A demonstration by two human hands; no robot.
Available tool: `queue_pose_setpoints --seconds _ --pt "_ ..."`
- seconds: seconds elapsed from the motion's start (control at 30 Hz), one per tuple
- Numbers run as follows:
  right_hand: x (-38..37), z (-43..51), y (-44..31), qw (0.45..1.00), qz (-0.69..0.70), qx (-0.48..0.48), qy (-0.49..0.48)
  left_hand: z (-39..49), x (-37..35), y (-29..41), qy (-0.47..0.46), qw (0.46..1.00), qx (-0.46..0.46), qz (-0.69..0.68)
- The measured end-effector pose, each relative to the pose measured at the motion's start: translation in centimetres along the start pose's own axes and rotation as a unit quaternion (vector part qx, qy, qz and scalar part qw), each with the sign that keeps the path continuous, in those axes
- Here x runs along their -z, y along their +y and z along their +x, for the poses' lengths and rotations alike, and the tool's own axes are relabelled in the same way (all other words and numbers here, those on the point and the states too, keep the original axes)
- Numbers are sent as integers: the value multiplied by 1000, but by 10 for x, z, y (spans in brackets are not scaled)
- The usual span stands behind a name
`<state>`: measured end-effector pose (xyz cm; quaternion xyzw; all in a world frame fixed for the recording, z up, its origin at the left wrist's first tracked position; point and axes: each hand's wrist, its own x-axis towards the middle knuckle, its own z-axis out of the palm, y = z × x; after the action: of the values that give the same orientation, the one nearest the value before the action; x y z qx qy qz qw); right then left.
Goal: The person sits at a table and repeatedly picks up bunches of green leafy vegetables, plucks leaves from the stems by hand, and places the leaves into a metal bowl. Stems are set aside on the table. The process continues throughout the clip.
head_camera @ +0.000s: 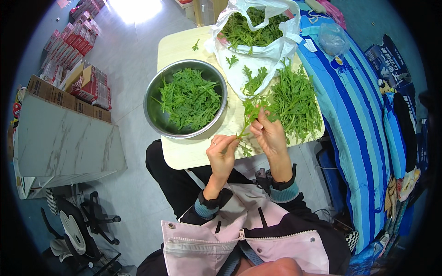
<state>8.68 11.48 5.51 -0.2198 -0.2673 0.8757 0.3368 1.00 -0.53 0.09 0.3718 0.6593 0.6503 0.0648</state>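
Between my two hands is a sprig of leafy greens (246,125). My left hand (222,151) pinches the lower end of its stem, and my right hand (269,134) holds the leafy part between thumb and fingers. Left of them a steel bowl (149,119) holds a heap of cut greens (193,98). At the table's right side lies a pile of long-stemmed greens (293,103). Beyond my hands, a white plastic bag (229,74) stands open with more greens (253,29) inside. Loose leaves lie on and beside the bag.
The pale table (184,155) has rounded corners and stands over my knees. A bed with a blue striped cover (355,138) runs along the right. At left are a marble-patterned counter (69,134), stacked cartons (70,41) and an office chair (74,234).
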Motion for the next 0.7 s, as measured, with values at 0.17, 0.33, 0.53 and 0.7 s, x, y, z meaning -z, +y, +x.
queue_pose_setpoints --seconds 0.17,0.33,0.53,0.7 --pt "-4 2 1 1000 -12 2 1 1 1 2 -24 999 33 -35" --pt "-20 22 -17 985 -62 152 58 -3 2 1 -61 991 87 -77" --pt "-52 55 -27 838 -384 385 -40 -6 0 -4 -70 931 275 -230" --pt "-37 46 -17 761 -569 310 -12 -6 3 -11 -86 959 248 -105"
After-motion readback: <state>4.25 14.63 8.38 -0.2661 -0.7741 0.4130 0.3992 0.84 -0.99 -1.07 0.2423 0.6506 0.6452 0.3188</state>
